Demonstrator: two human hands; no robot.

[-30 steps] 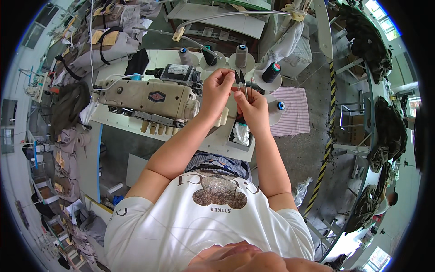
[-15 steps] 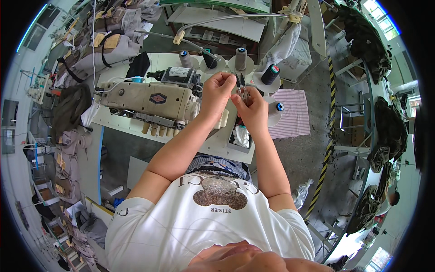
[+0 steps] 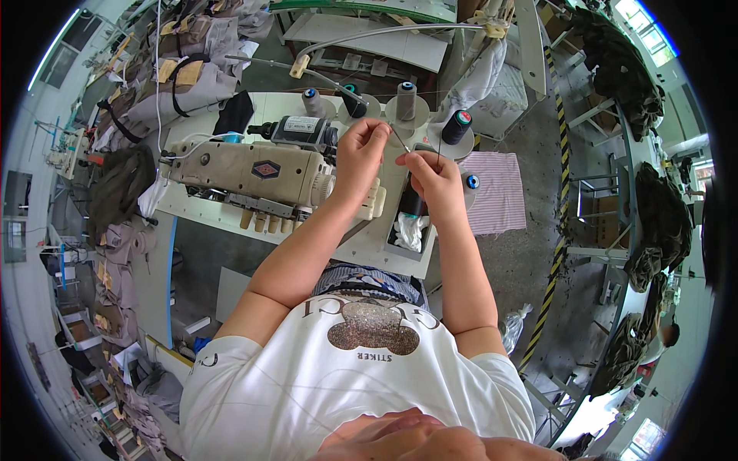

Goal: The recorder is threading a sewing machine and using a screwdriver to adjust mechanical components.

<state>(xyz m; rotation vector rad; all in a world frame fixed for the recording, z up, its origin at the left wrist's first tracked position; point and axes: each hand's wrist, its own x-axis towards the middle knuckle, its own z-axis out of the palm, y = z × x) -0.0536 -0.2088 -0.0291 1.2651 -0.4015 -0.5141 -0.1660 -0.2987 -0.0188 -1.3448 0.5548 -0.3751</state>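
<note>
My left hand (image 3: 363, 157) is raised over the sewing table, its thumb and fingertips pinched together on a dark thread (image 3: 397, 138). That thread slants across the small gap to my right hand (image 3: 436, 183), whose thumb and fingers are closed on it. A second thin dark line rises from the right fingers toward a black thread cone (image 3: 457, 127); whether it is the same thread I cannot tell. No snips show clearly in either hand. Left of my left forearm stands a beige sewing machine (image 3: 254, 170) with a dark motor (image 3: 302, 131) behind it.
Several thread cones stand on round holders, among them a grey one (image 3: 406, 101). Beneath my right hand sits a narrow box (image 3: 400, 247) holding white crumpled material (image 3: 409, 229). A striped cloth (image 3: 498, 192) lies to the right. Grey garments (image 3: 204, 84) are piled at the far left.
The snips seen upright in my right hand are no longer visible there. My right hand has shifted slightly right and down, the left slightly left, and a thread now stretches between them.
</note>
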